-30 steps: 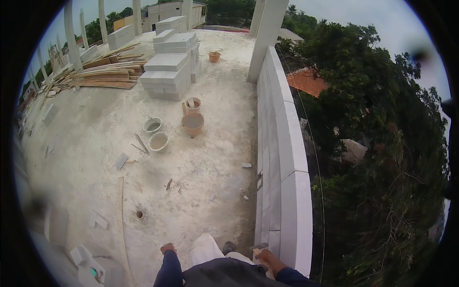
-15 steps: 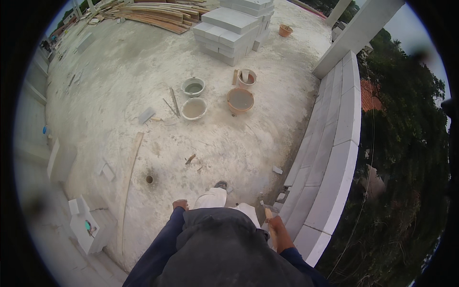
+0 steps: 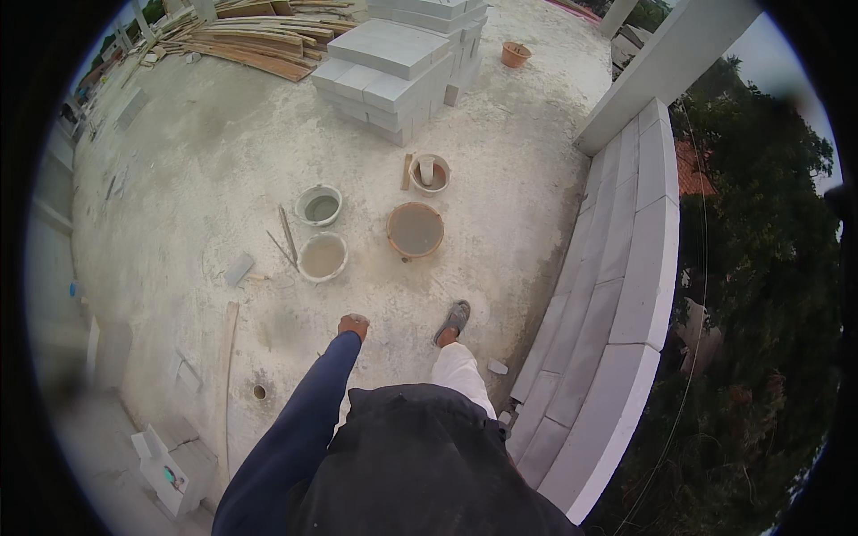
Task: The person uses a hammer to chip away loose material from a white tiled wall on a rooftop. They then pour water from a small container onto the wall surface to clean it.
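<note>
My left hand (image 3: 355,325) is out in front of my body, its fingers curled in and nothing seen in them. It hangs over the bare concrete, nearest to a round white bucket (image 3: 338,241) of cloudy liquid, without touching it. Beyond that stands another white bucket (image 3: 335,192) with grey contents. To their right sit an orange tub (image 3: 391,235) filled with grey liquid and a smaller bucket (image 3: 442,183) with a pale upright piece inside. My right hand is out of sight behind my dark clothing.
A low wall of pale blocks (image 3: 617,308) runs along my right, with trees (image 3: 760,268) beyond it. Ahead are stacked blocks (image 3: 384,54) and a pile of planks (image 3: 241,45). A long board (image 3: 227,384) and a round floor hole (image 3: 259,391) lie left.
I have stepped forward, and the buckets are closer. My left hand has swung ahead. My right hand, which gripped a wooden-handled tool, has gone out of view.
</note>
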Demonstrator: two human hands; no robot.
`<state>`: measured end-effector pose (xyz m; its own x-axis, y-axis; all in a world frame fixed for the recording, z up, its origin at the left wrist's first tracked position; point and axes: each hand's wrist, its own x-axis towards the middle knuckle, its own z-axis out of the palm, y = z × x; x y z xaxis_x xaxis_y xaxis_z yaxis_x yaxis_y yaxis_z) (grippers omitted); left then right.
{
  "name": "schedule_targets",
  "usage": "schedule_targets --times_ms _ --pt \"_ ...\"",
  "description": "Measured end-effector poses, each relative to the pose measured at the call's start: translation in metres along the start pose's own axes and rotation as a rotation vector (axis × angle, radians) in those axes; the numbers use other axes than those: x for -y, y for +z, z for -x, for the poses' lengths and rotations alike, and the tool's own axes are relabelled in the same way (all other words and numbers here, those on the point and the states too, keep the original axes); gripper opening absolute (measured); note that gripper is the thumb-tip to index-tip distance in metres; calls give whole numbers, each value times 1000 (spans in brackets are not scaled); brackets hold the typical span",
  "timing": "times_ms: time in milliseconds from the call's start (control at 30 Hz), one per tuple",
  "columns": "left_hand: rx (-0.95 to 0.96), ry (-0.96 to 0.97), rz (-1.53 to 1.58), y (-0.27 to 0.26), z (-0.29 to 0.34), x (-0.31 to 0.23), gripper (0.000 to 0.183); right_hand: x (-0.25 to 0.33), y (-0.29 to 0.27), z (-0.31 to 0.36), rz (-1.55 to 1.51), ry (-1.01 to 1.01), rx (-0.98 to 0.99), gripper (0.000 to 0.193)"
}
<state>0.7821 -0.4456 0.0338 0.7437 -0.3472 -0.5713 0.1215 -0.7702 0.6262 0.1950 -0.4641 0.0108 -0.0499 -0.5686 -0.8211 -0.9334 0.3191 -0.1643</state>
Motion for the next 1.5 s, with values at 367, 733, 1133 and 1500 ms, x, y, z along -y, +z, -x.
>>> schedule_targets --times_ms 367,733,1133,1500 --pt "176 -484 534 85 -25 -95 22 234 -300 -140 142 138 149 61" --pt "139 -561 517 56 -224 -243 30 507 -421 -329 121 -241 -54 32" --pt "-270 -646 891 35 -291 -291 27 936 -449 -313 -162 -525 412 32" --pt "-536 -1182 1139 231 -198 -396 39 1376 -440 -469 193 -1278 13 69"
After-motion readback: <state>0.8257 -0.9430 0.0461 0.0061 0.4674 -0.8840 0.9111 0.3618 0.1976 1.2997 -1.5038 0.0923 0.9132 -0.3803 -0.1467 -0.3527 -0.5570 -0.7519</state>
